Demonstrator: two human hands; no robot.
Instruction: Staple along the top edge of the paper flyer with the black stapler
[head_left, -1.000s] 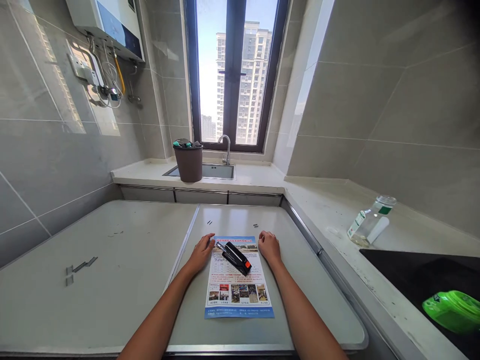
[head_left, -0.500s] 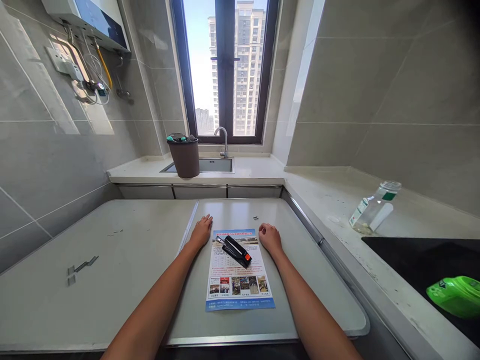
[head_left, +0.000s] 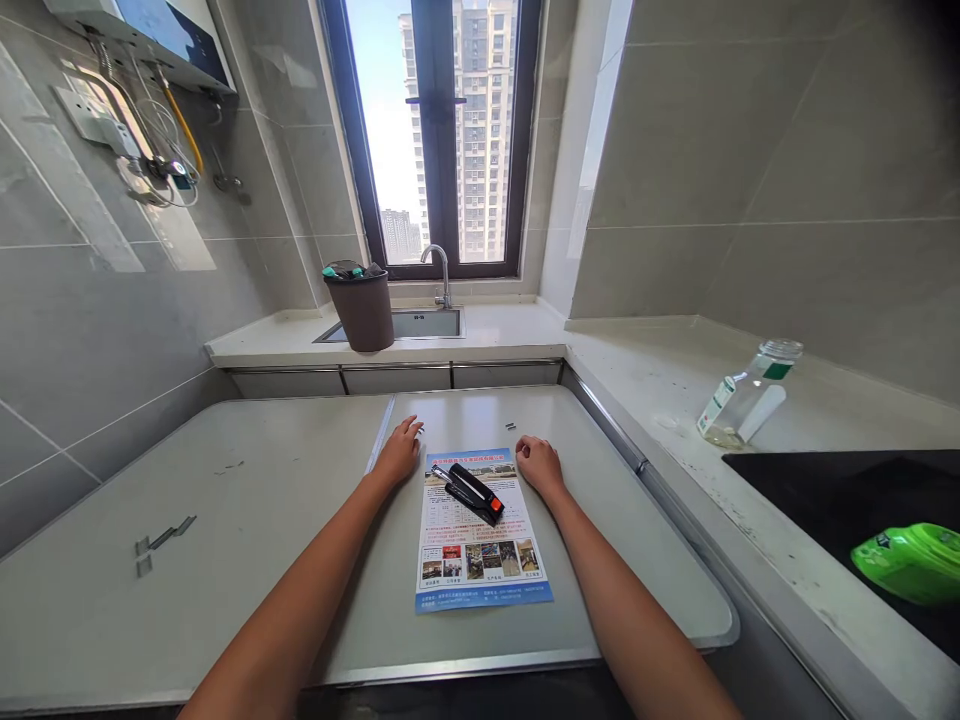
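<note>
Left hand (head_left: 399, 452) shifting off leaflet (head_left: 484, 597) toward desk's (head_left: 262, 590) far edge, fingers spreading | right hand (head_left: 538, 464) curling, any pinch unclear | stapler (head_left: 471, 492) lying rigid, likely weighty, inviting mid-body hold

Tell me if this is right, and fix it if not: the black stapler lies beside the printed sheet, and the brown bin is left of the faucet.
Not quite: the head view shows the black stapler on top of the printed sheet. The brown bin is indeed left of the faucet.
</note>
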